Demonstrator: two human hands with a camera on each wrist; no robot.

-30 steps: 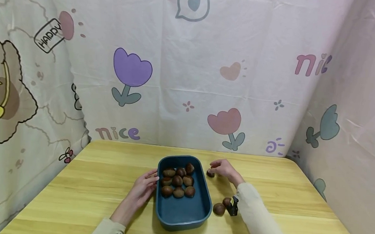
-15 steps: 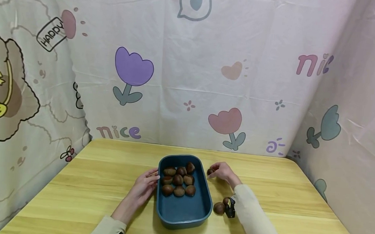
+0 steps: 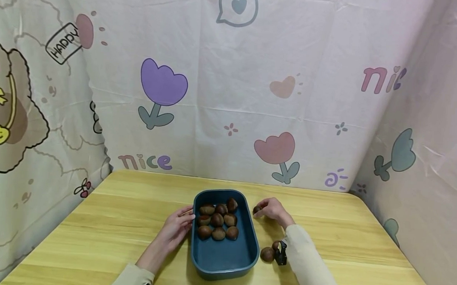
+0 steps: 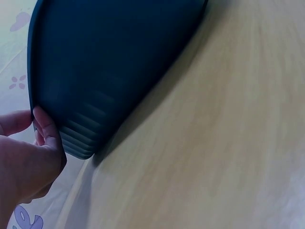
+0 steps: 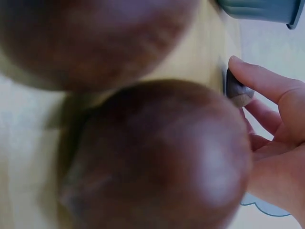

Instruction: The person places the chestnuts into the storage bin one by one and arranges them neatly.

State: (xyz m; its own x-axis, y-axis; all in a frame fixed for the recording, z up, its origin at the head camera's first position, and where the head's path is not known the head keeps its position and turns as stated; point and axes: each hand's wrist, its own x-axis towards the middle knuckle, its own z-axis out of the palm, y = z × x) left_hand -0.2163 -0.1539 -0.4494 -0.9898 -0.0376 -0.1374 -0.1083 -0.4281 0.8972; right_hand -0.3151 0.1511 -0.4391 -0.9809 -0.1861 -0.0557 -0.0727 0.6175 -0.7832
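A deep blue rectangular container stands in the middle of the table, with several brown chestnuts in rows over its far part. At its left side my left hand pinches the rim between thumb and fingers; the left wrist view shows the fingers against the outer wall. Right of the container, my right hand pinches a single chestnut low at the table. Two more chestnuts lie nearer, by the right wrist, one partly hidden behind the black wrist camera.
The light wooden table runs back to a white printed curtain, which also hangs along both sides. A black camera on the right wrist sits right beside the loose chestnuts.
My right hand has shifted slightly left and down, its fingers going from over the chestnut to around its sides. The left hand and the container stay in place.
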